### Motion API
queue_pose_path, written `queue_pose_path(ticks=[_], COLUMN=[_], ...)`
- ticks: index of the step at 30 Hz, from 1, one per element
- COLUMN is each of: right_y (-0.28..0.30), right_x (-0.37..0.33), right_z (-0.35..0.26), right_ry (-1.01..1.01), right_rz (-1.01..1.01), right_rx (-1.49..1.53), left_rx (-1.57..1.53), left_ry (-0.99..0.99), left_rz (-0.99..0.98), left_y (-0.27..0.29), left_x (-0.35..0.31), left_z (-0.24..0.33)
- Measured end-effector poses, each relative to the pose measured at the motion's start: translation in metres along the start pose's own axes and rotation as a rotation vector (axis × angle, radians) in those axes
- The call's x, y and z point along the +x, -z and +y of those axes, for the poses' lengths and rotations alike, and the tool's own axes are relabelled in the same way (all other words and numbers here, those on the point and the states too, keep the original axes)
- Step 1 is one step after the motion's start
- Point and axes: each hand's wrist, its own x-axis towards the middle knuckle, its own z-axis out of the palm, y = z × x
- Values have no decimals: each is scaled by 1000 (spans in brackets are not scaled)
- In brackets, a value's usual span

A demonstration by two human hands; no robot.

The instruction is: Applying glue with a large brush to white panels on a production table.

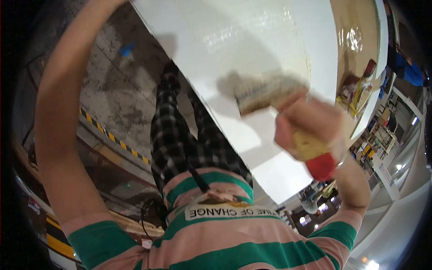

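My right hand is closed around a wide flat paintbrush, its yellow handle ending in a red tip. The pale bristle head points left over a white panel; hand and brush are blurred by motion, and I cannot tell whether the bristles touch. Farther up the panel, a glossy wet-looking coat catches the light. My left arm reaches up along the left side, and its hand lies beyond the top edge of the picture.
Right of the panel lies a brown surface with a shiny patch. A red-ended object and yellowish scraps rest near its edge. At left are concrete floor, a blue scrap and black-yellow striped tape.
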Motion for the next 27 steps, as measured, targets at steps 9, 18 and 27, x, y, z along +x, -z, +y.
queue_pose_path(ticks=[9,18,27], right_y=[25,24,14], right_x=[49,94,108], right_z=[23,34,30], right_ry=[-185,-224,-91], right_rz=[304,429,343], right_rx=[240,382,226], left_rx=[-135,-151,-130], left_ry=[-177,-196,-171], left_rz=[148,231,332], left_y=[-25,-40,-50], left_x=[1,0,-3], left_z=[-11,-11,-11])
